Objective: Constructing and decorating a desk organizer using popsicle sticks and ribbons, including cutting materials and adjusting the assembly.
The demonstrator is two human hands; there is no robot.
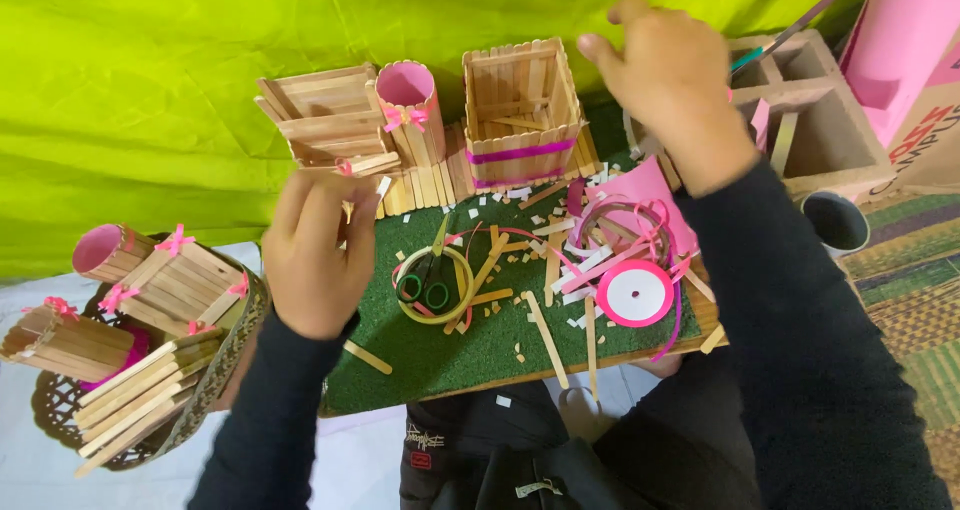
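Wooden craft sticks make up nearly everything under inspection on the green mat (440,355) that covers the work surface. Left hand (318,253), at about 9 o'clock from the mat's centre, has its grip pressed together on a small stick piece (383,186); only a pale end shows above the fingers, so its long axis appears to run roughly 12 to 6 o'clock, tip toward the built pieces, though most of it is hidden. Right hand (668,82) is raised at 1 o'clock over the square stick box (521,110); fingers are curled, and whether they pinch anything cannot be told. Progress, judged from the layout: well along. Finished items include the square box with a pink band, a pink tube (408,108) with a bow, an open stick frame (325,120) at 11 o'clock, and several bowed pieces stacked in a basket (60,410) at 8 o'clock. Unused material lies about: loose sticks (546,337), offcuts, a pink ribbon spool (635,292) at 3 o'clock, and scissors (430,275) inside a tape ring at centre.
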